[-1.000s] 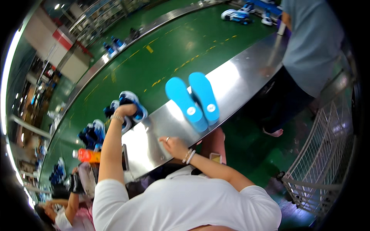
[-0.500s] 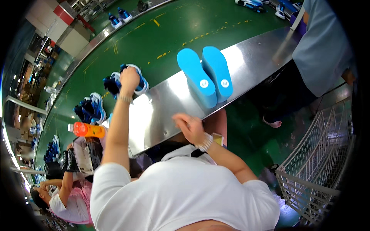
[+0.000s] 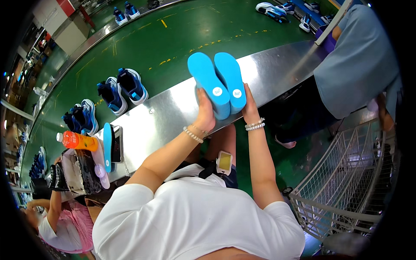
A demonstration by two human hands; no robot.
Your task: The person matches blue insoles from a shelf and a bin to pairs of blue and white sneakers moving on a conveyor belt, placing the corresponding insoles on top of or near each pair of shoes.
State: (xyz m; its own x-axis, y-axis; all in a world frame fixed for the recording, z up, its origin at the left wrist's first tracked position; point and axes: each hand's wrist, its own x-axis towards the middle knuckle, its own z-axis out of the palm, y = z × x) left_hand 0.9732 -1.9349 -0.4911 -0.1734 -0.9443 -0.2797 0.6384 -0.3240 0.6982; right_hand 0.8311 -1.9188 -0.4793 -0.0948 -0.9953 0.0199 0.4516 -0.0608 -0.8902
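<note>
On the green conveyor belt (image 3: 182, 39), pairs of blue-and-white shoes (image 3: 123, 89) are lined up toward its left end. Over the steel ledge's (image 3: 164, 117) near edge, a pair of blue soles (image 3: 221, 82) is lifted, clasped between the left hand (image 3: 206, 115) and right hand (image 3: 250, 106). Judged so, they are picked up but not yet set down.

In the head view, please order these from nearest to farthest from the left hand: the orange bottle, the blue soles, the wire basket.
1. Pair of bright blue foam shoe soles: gripped by the left hand.
2. Orange plastic drink bottle: far left, on the steel counter.
3. White wire basket: lower right.
</note>
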